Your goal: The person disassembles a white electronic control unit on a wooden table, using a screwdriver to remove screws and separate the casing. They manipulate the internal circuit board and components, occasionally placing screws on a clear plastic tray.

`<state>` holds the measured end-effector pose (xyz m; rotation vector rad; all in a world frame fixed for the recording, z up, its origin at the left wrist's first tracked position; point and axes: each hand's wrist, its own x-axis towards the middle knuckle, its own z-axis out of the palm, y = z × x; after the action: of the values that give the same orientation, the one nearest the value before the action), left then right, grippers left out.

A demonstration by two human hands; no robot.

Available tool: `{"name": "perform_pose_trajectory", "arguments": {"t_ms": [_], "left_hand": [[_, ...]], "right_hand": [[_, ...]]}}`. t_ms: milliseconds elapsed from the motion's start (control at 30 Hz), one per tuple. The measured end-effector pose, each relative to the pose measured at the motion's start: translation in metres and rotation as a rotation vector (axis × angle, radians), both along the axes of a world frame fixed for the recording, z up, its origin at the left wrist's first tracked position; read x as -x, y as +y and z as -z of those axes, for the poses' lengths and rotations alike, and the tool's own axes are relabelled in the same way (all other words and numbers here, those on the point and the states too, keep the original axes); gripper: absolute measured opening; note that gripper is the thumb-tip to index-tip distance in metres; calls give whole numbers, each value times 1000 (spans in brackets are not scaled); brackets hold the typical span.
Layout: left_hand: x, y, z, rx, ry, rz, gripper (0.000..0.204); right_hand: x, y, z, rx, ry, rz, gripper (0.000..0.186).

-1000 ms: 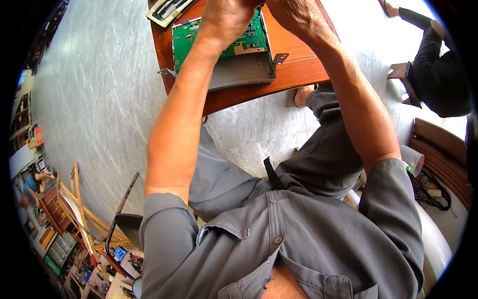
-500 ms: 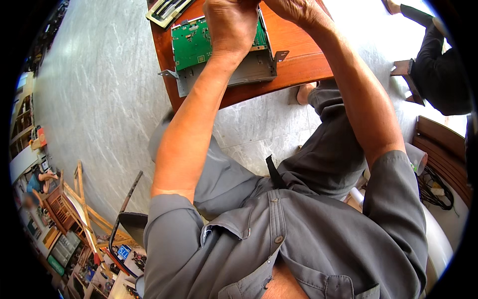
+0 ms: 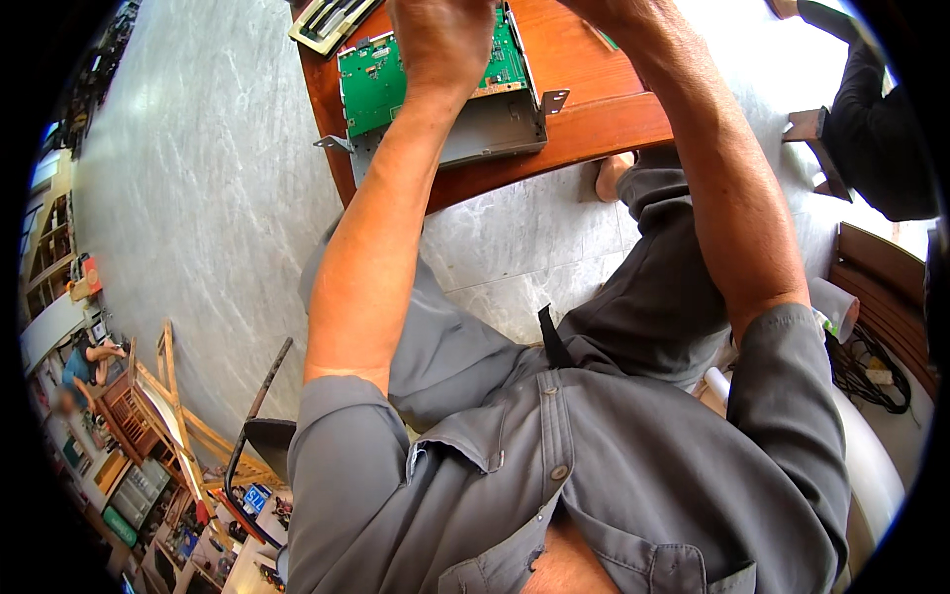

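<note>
A green circuit board sits in an open grey metal housing with bent mounting brackets at its sides. The housing rests on a reddish-brown wooden table. My left hand is over the middle of the board and hides part of it; its fingers run past the upper edge of the picture. Farther right, above the table, my right hand is cut off by the same edge, so its fingers do not show. A thin green-tipped thing lies by my right wrist; its kind cannot be made out.
An open case of slim dark-handled tools lies at the table's far left corner. On the right, a person in dark clothes is beside a wooden stool. Coiled black cables lie near my right elbow. Wooden frames stand at lower left.
My hands have moved apart: the left slightly left, the right farther right. More of the board's right part and of the table between my hands now shows.
</note>
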<state>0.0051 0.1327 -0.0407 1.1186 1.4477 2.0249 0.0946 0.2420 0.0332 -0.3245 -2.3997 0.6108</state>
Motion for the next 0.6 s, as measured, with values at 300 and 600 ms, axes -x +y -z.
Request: {"name": "perform_pose_trajectory", "arguments": {"t_ms": [300, 600], "left_hand": [[27, 0, 3, 117, 30, 229, 12], [30, 0, -4, 248, 33, 205, 16]], "right_hand": [[0, 8, 6, 130, -12, -82, 25], [3, 30, 16, -370, 114, -269, 21]]}}
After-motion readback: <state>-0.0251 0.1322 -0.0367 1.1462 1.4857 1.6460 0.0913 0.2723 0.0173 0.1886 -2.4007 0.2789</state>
